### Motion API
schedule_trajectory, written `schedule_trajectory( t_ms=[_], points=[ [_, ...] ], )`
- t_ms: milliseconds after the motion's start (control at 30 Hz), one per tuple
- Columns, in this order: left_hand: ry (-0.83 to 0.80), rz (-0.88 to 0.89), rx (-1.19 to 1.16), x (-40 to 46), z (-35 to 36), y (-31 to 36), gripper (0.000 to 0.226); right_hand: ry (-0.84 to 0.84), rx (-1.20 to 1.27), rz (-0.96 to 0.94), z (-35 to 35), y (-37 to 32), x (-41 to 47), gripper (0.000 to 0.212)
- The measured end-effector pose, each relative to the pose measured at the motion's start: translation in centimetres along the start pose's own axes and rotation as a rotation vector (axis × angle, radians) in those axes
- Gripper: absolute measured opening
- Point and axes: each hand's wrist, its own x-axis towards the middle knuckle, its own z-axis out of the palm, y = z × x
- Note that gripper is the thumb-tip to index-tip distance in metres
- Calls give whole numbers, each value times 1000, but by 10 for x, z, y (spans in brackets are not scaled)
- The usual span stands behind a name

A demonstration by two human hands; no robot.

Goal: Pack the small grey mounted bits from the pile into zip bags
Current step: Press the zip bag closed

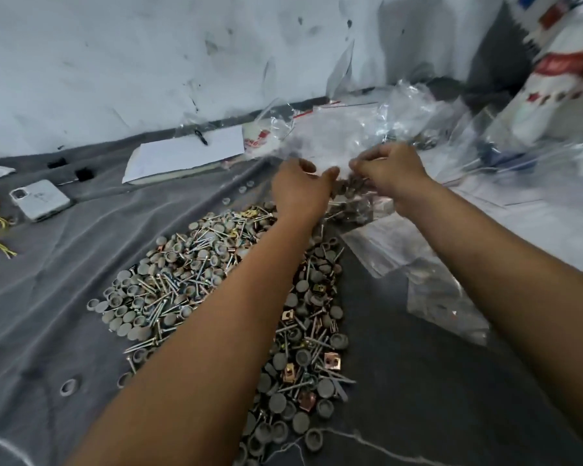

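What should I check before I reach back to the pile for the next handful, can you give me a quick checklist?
1. Zip bag held in both hands: ok, left hand and right hand pinch its top.
2. Bits inside the bag: ok, grey pieces show through.
3. Bag sealed: cannot tell, blurred.
4. Pile in reach: ok, under the forearms.
5. Empty bags ready: ok, flat beside the pile.
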Motion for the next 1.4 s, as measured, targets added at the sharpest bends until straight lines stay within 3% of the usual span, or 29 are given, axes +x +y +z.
schedule_trajectory(
  t_ms=[100, 200, 333, 400, 500, 667, 867, 1067, 1233, 1400],
  points=[
    [-26, -15, 206, 4, 15, -3, 42, 74, -334, -1, -25, 9, 18, 30],
    [-107, 98, 387, -12, 18, -9, 27, 176, -558, -94, -47, 19, 8, 27],
    [-169, 311, 554, -44, 24, -8, 19, -27, -1053, 41, -63, 31, -14, 38],
    [-221, 360, 539, -61, 29, -7, 22, -105, -1168, 86, -61, 32, -26, 44],
    [-362, 351, 602, -80, 41, -11, 28, -72, -1085, 90, -54, 36, -34, 36],
    [-397, 347, 633, -86, 45, -8, 29, 89, -870, -7, -57, 37, -42, 10],
    [-372, 276, 647, -85, 43, -6, 21, 63, -735, -42, -74, 19, -45, 13],
    [-317, 250, 623, -86, 40, -3, 32, 108, -727, -160, -75, 18, -49, 21],
    [-354, 163, 650, -79, 40, 1, 47, -4, -630, -307, -76, 24, -54, 27],
    [-341, 155, 592, -75, 36, 3, 35, 110, -608, -357, -86, 21, -55, 32]
  ],
)
